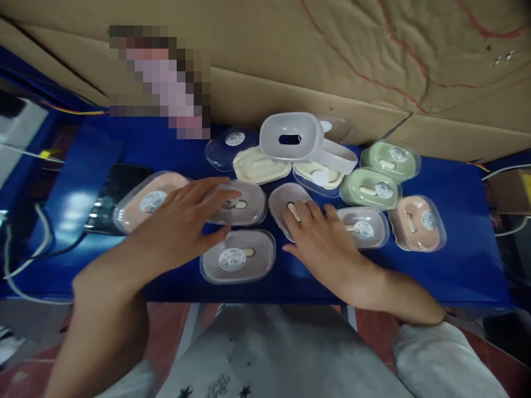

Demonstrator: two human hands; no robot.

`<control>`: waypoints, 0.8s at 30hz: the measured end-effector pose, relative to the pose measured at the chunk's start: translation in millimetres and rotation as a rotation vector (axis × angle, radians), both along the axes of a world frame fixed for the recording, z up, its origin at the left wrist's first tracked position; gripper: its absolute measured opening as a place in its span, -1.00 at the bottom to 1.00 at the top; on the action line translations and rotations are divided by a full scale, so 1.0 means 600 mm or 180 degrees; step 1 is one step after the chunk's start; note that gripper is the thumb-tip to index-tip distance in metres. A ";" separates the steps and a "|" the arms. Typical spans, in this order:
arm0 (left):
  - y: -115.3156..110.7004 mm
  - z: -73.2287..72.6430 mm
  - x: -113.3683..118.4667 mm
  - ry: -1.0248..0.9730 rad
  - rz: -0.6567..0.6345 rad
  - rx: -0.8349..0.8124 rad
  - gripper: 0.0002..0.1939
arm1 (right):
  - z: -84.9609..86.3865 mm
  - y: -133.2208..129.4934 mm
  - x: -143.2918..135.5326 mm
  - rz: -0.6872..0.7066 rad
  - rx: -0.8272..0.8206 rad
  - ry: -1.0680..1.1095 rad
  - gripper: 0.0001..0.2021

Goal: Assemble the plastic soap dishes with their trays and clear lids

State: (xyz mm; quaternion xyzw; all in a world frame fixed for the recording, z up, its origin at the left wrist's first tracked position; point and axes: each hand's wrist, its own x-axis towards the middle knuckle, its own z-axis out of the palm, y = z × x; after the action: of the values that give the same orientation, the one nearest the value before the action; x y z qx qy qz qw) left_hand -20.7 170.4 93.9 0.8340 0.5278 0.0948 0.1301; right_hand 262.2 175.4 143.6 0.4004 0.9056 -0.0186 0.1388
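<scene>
My left hand [188, 221] reaches over a grey oval plastic box [251, 204] in a clear cover with a round label. Its fingers are spread and its fingertips are at the box's left part; whether they press on it I cannot tell. My right hand [323, 235] lies over the right side of an uncovered grey box [286, 202] with a cream piece in its slot. Its fingers are apart, the thumb is held off to the left, and the fingertips touch the box's top. Just below my left hand is another covered grey box [261, 262].
A peach box [136, 196] lies left by a black object [114, 190]. Rightward are a grey box [375, 226], green boxes [371, 182] and a peach box [418, 226]. Behind are a grey slotted shell [274, 124], cream trays [261, 168], a clear cover [218, 152] and cardboard [257, 88].
</scene>
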 end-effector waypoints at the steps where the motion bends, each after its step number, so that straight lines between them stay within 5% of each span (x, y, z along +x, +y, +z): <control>1: 0.006 0.001 -0.003 0.0008 -0.0030 -0.0006 -0.50 | -0.011 -0.001 -0.007 0.0015 -0.0101 -0.0136 -0.59; 7: 0.032 0.012 0.002 -0.0261 -0.0044 0.0157 -0.55 | -0.013 0.048 0.023 0.0208 -0.0381 -0.0015 -0.46; 12: 0.037 -0.005 0.036 -0.0378 0.0510 0.0707 -0.64 | 0.011 0.084 0.075 0.0153 -0.0595 0.0519 -0.39; 16: 0.024 -0.013 0.051 -0.0058 0.0540 0.1164 -0.74 | 0.039 0.103 0.115 -0.0096 -0.0346 0.0905 -0.48; 20: 0.001 -0.010 0.050 -0.0308 -0.0134 0.0456 -0.69 | 0.068 0.105 0.136 -0.0495 0.0005 0.0941 -0.55; 24: -0.013 -0.008 0.059 -0.0223 0.0002 0.0065 -0.65 | 0.074 0.076 0.099 -0.0803 0.1234 0.0412 -0.56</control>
State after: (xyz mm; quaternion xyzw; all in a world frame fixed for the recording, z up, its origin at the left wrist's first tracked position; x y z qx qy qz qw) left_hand 14.7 162.7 89.0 0.8312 0.5222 0.1293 0.1399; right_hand 321.4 220.9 188.1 0.5276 0.8420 0.1127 -0.0023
